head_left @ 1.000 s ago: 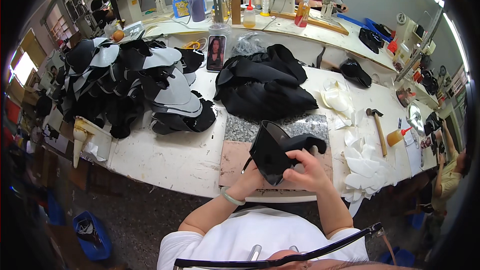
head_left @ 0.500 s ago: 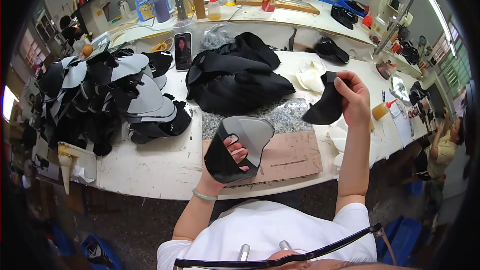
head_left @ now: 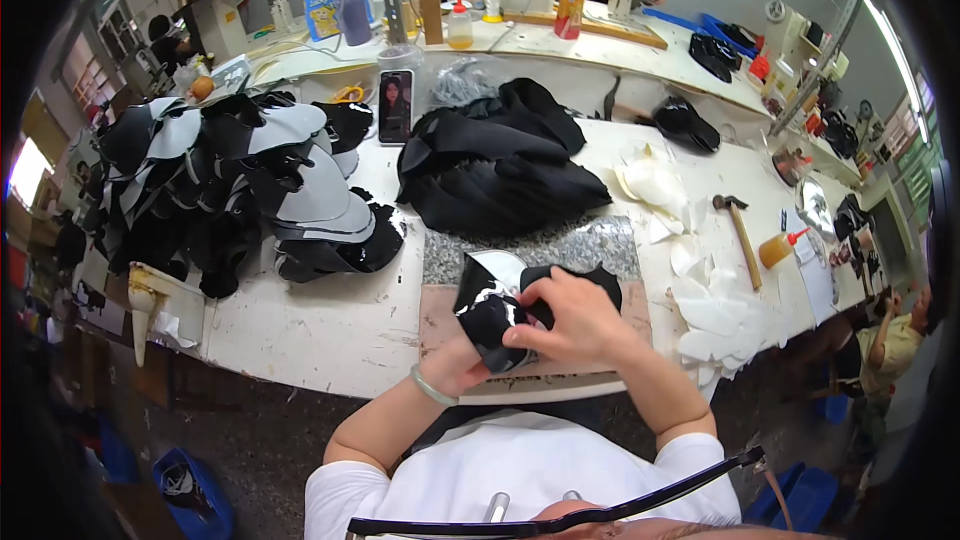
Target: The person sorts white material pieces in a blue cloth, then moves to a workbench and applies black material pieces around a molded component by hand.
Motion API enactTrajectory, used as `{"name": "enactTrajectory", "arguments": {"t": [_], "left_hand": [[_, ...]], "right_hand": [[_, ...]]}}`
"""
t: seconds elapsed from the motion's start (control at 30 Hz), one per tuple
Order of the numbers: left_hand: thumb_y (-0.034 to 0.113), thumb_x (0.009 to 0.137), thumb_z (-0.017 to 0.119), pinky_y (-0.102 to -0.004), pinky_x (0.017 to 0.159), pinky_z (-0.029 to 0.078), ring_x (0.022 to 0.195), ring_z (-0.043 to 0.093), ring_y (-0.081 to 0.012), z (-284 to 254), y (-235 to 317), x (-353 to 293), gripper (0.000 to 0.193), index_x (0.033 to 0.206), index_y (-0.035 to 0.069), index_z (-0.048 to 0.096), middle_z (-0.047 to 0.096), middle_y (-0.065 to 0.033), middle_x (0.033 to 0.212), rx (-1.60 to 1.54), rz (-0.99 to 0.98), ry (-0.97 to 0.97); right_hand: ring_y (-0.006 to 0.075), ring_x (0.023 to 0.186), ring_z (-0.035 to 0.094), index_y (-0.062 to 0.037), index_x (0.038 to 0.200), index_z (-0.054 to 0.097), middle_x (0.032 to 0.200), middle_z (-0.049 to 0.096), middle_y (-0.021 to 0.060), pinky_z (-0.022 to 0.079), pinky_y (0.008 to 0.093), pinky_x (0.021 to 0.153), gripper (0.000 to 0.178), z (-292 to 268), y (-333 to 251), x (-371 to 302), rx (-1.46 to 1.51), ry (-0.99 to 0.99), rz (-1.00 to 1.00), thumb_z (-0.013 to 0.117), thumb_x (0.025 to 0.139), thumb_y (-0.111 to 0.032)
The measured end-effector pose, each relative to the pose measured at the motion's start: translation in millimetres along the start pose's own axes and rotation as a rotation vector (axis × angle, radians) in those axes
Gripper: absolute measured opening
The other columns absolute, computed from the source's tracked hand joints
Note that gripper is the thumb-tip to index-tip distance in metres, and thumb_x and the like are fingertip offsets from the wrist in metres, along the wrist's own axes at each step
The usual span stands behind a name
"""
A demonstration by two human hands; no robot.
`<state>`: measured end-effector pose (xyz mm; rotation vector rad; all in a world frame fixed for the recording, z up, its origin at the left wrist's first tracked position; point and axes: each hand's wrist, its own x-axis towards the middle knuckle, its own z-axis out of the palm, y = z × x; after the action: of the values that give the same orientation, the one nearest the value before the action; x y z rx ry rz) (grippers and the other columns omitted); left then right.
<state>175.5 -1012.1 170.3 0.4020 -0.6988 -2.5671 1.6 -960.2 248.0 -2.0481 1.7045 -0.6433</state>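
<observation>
My left hand [head_left: 462, 364] holds a glossy black shoe upper [head_left: 486, 312] with a pale grey lining, just over the near part of the pinkish board [head_left: 436, 325]. Its fingers wrap under the upper and are mostly hidden behind it. From the right, my right hand [head_left: 578, 318] reaches across to the same upper. Between its bent fingers is a curved matte black fabric piece [head_left: 606, 285], laid against the opening of the upper. Where the piece meets the lining is partly covered by my fingers.
A speckled stone slab [head_left: 540, 248] borders the board. Stacked shoe uppers [head_left: 318, 190] stand left; a black fabric pile [head_left: 500, 175] lies behind. White cut pieces [head_left: 722, 310], a hammer [head_left: 742, 240] and a glue bottle [head_left: 780, 247] are right. A phone [head_left: 395, 110] stands upright at the back.
My right hand has come down and left, bringing the fabric piece to the shoe upper. The left hand has turned the upper so its glossy side shows more.
</observation>
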Motion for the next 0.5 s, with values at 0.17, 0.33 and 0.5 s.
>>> {"name": "enactTrajectory", "arguments": {"t": [0.17, 0.33, 0.5], "left_hand": [[0.027, 0.088, 0.064, -0.0252, 0.079, 0.053, 0.094, 0.06, -0.009, 22, -2, 4, 0.036, 0.118, 0.011, 0.053, 0.059, -0.0005, 0.109, 0.009, 0.069, 0.086], [0.032, 0.09, 0.061, -0.0227, 0.075, 0.053, 0.09, 0.061, -0.0077, 27, -2, 10, 0.034, 0.116, 0.012, 0.052, 0.058, 0.001, 0.106, 0.012, -0.039, 0.154], [0.035, 0.088, 0.063, -0.0261, 0.081, 0.051, 0.097, 0.058, -0.0088, 24, -7, 12, 0.041, 0.12, 0.011, 0.051, 0.058, 0.001, 0.108, 0.15, 0.069, 0.069]], "right_hand": [[0.0287, 0.071, 0.056, 0.0002, 0.089, 0.063, 0.081, 0.055, 0.0128, 0.044, 0.036, 0.067, 0.058, 16, -3, -8, 0.15, 0.2, 0.016, 0.071, 0.072, -0.054], [0.0242, 0.072, 0.052, -0.0025, 0.08, 0.056, 0.077, 0.051, 0.0105, 0.041, 0.0336, 0.066, 0.04, 13, -1, -17, 0.097, 0.196, 0.007, 0.078, 0.071, -0.035], [0.0161, 0.078, 0.047, -0.004, 0.088, 0.052, 0.086, 0.049, 0.0066, 0.04, 0.0291, 0.072, 0.041, 17, 18, -24, 0.548, 0.155, 0.023, 0.078, 0.073, -0.032]]}}
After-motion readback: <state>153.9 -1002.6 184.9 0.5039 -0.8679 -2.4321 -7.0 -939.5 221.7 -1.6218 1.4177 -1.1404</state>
